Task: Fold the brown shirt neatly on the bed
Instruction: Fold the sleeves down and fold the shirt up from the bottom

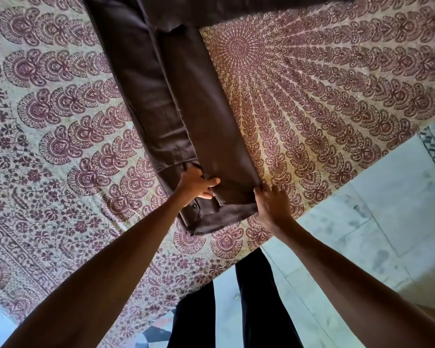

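The brown shirt (176,101) lies on the bed as a long narrow strip, running from the top of the view down to its hem near the bed's edge; one sleeve stretches off to the upper right. A folded-over layer covers its right half. My left hand (197,183) grips the inner edge of that layer near the hem, thumb on top. My right hand (270,204) holds the layer's lower right corner, fingers curled at the cloth's edge. A button shows on the lower layer beside my left wrist.
A bedsheet (312,91) with a maroon mandala print covers the bed. The bed's edge runs diagonally from lower left to upper right. Beyond it is a pale tiled floor (377,202), where my dark trouser legs (259,302) stand.
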